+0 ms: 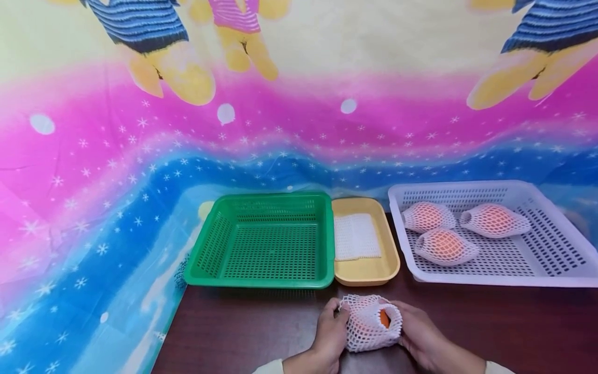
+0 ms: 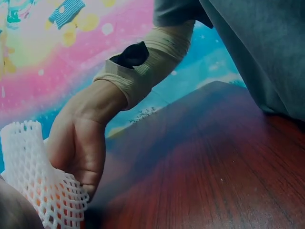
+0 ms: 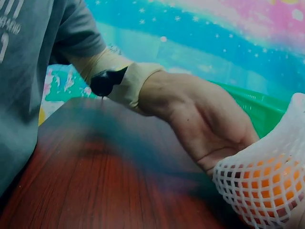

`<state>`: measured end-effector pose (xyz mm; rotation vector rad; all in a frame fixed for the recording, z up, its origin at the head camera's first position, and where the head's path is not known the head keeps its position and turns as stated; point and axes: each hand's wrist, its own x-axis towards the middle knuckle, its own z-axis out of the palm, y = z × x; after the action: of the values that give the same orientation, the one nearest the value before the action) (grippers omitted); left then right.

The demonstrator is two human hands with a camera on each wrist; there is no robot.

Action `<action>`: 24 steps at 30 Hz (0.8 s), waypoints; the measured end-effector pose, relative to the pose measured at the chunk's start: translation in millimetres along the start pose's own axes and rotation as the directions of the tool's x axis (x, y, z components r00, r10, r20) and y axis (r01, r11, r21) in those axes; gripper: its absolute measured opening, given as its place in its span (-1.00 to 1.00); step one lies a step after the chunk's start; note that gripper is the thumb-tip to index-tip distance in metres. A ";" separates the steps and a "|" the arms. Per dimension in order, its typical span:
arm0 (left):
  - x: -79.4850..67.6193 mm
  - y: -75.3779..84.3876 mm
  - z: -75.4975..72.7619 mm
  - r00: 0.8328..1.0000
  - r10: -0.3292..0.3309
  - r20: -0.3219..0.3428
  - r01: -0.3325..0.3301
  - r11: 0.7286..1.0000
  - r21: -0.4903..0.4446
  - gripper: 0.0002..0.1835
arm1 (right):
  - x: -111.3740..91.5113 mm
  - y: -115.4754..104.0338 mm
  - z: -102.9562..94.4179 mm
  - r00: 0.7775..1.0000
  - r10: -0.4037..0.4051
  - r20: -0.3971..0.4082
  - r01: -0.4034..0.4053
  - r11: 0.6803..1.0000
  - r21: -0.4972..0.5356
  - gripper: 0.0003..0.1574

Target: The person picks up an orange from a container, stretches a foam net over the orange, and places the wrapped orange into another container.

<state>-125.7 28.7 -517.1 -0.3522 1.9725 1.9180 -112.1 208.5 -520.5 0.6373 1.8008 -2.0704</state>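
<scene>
Over the dark table, in the head view, a white foam fruit net [image 1: 366, 327] surrounds a round orange fruit [image 1: 384, 318], which shows through the net's open end on the right. My left hand [image 1: 330, 330] pinches the net's left edge between thumb and fingers. On the opposite side my right hand [image 1: 419, 328] grips the net near its open end, its fingertips partly hidden behind it. The left wrist view has the net [image 2: 31, 162] before the right hand [image 2: 81, 138]. In the right wrist view, orange fruit [image 3: 271, 180] shows through the mesh beside the left hand [image 3: 209, 121].
A green basket [image 1: 259, 283] stands at the back left. Beside it, a yellow tray [image 1: 366, 272] holds flat white foam nets [image 1: 357, 236]. At the back right a white basket [image 1: 504, 280] contains several netted fruits [image 1: 447, 246]. A patterned cloth [image 1: 299, 130] hangs behind.
</scene>
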 end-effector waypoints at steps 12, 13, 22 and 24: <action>7.0 2.7 -6.2 0.988 -0.036 0.150 0.073 0.966 -0.249 -0.72 | -0.9 -9.0 9.9 0.999 -0.025 -0.025 0.026 0.999 0.039 -0.30; 7.7 4.0 -6.6 0.988 -0.034 0.148 0.075 0.958 -0.278 -0.71 | -0.3 -11.0 10.6 0.999 -0.031 -0.020 0.032 0.998 0.045 -0.30; 7.4 18.3 -8.4 0.949 0.001 0.315 0.110 0.936 -0.334 -0.46 | 4.2 -24.0 8.6 0.996 -0.074 0.041 0.070 0.993 0.091 -0.33; 7.2 19.5 -8.4 0.941 0.001 0.339 0.121 0.932 -0.341 -0.43 | 4.5 -24.6 6.8 0.997 -0.068 0.048 0.063 0.994 0.093 -0.33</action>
<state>-141.2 21.8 -502.5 -0.1610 1.3814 2.1313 -129.4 205.7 -501.5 0.5507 1.7291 -2.2022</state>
